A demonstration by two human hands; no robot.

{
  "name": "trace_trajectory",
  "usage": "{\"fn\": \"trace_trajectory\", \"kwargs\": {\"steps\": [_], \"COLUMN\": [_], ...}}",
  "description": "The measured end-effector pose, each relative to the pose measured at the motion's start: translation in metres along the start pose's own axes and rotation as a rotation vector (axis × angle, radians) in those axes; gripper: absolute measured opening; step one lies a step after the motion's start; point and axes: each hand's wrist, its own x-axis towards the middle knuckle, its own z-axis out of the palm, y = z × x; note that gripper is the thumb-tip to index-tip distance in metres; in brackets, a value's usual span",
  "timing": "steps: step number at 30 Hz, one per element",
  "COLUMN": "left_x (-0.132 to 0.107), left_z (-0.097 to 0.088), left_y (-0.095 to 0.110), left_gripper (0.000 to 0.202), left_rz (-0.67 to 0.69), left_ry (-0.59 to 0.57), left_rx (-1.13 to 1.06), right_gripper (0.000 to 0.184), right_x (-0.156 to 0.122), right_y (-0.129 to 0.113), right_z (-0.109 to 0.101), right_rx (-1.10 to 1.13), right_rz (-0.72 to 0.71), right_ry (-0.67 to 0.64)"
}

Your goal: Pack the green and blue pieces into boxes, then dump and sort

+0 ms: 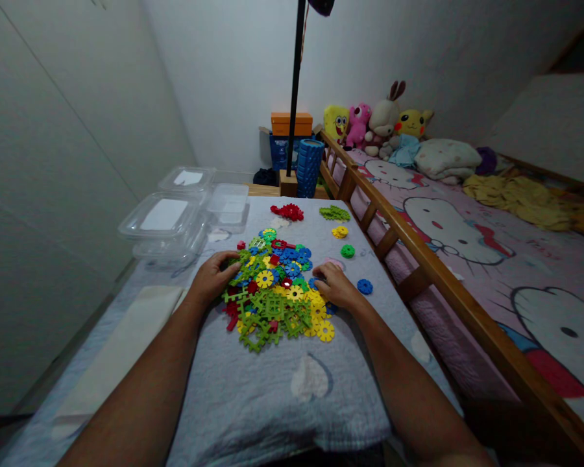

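A mixed pile of plastic interlocking building pieces lies on the cloth-covered table: green square frames (pixel 276 303), yellow notched discs (pixel 265 279), blue notched discs (pixel 292 267) and small red pieces. At the pile's left side, my left hand (pixel 217 277) rests with fingers curved and apart, its tips touching the green pieces. On the right, my right hand (pixel 338 285) reaches in over the edge, thumb and fingers apart beside a blue disc (pixel 313 283). Part of the pile under each hand is hidden.
Sorted groups sit beyond and right of the pile: red pieces (pixel 288 212), green frames (pixel 335 213), yellow discs (pixel 339 231), a green disc (pixel 347 251) and blue discs (pixel 365 286). Clear plastic boxes (pixel 163 217) stand left. A wooden bed rail (pixel 394 233) runs along the right.
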Motion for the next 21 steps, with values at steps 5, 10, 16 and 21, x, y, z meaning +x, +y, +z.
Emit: {"fn": "trace_trajectory", "kwargs": {"steps": [5, 10, 16, 21], "left_x": [0.0, 0.0, 0.001, 0.001], "left_z": [0.0, 0.001, 0.0, 0.001], "left_y": [0.0, -0.003, -0.004, -0.004], "left_gripper": [0.048, 0.047, 0.047, 0.049], "left_rz": [0.001, 0.002, 0.005, 0.003], "left_ry": [0.013, 0.025, 0.011, 0.015], "left_rx": [0.02, 0.005, 0.022, 0.015], "right_gripper": [0.032, 0.021, 0.023, 0.031], "right_x": [-0.002, -0.006, -0.009, -0.011], "right_y": [0.002, 0.001, -0.001, -0.002], "right_z": [-0.007, -0.008, -0.012, -0.018], "right_rx": [0.003, 0.028, 0.056, 0.05], "right_rz": [-0.034, -0.039, -0.061, -0.072], "right_ry": [-0.103, -0.094, -0.126, -0.158]}}
